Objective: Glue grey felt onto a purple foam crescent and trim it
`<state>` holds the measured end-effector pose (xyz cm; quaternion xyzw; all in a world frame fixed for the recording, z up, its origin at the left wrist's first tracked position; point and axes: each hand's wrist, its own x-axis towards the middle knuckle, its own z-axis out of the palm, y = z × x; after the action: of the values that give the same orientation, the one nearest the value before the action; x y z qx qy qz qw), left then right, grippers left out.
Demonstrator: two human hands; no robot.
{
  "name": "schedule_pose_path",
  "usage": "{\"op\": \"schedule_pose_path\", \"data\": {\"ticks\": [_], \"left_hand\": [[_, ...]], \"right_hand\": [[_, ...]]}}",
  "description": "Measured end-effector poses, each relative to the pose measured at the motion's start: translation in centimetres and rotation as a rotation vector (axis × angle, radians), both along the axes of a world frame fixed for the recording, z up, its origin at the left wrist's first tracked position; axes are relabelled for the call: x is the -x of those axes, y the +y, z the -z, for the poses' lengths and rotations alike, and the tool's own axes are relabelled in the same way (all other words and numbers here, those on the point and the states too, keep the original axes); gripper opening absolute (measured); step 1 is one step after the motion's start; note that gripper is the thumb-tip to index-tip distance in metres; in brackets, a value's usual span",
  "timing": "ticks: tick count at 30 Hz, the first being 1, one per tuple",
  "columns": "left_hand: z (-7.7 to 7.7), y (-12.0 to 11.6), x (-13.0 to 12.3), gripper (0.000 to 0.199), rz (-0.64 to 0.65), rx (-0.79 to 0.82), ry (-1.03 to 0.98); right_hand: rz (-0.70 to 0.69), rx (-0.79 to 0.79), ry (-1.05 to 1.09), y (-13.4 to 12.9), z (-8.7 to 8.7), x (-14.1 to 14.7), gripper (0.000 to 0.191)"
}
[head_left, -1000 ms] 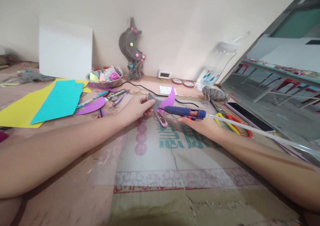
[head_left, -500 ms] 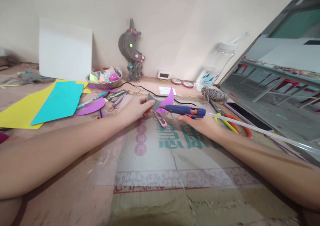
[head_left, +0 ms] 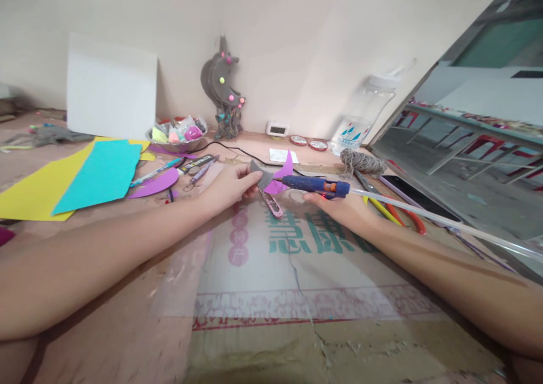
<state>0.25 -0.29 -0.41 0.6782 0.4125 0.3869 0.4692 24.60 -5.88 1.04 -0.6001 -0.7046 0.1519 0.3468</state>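
Between the thumb and fingers of my left hand (head_left: 240, 181) is a small grey felt piece (head_left: 265, 178). A purple crescent-shaped piece (head_left: 287, 167) stands just behind it; whether the two are joined I cannot tell. My right hand (head_left: 339, 207) is wrapped under a blue glue gun (head_left: 316, 186), whose nozzle points left and reaches the felt's right edge. A long clear glue stick (head_left: 424, 214) sticks out of the gun's back end. Below the felt lies a pink utility-knife-like tool (head_left: 272, 204) on the printed sheet (head_left: 254, 276).
Yellow (head_left: 25, 194) and turquoise sheets (head_left: 97, 175) lie left, near a bowl of colourful bits (head_left: 176, 138). A grey moon ornament (head_left: 223, 81) leans on the wall. Pliers (head_left: 392, 208), a phone (head_left: 418, 197), grey yarn (head_left: 362, 162) and a clear bottle (head_left: 365, 112) are on the right.
The glue gun's nozzle has shifted slightly right and up along the felt. My left hand keeps its pinch almost unmoved.
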Motion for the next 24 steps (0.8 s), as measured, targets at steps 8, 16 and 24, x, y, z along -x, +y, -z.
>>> {"op": "schedule_pose_path", "data": {"ticks": [8,16,24], "left_hand": [[0.19,0.17,-0.06,0.028,0.019,-0.004,0.001],[0.29,0.15,0.04,0.028,0.053,-0.017,0.003],[0.34,0.17,0.05,0.029,0.067,-0.007,-0.024]], "right_hand": [[0.003,-0.026,-0.015,0.22,-0.03,0.0,0.025],[0.014,-0.021,-0.014,0.19,-0.2,-0.1,0.028],[-0.04,-0.033,0.003,0.3,-0.23,-0.28,0.024]]}}
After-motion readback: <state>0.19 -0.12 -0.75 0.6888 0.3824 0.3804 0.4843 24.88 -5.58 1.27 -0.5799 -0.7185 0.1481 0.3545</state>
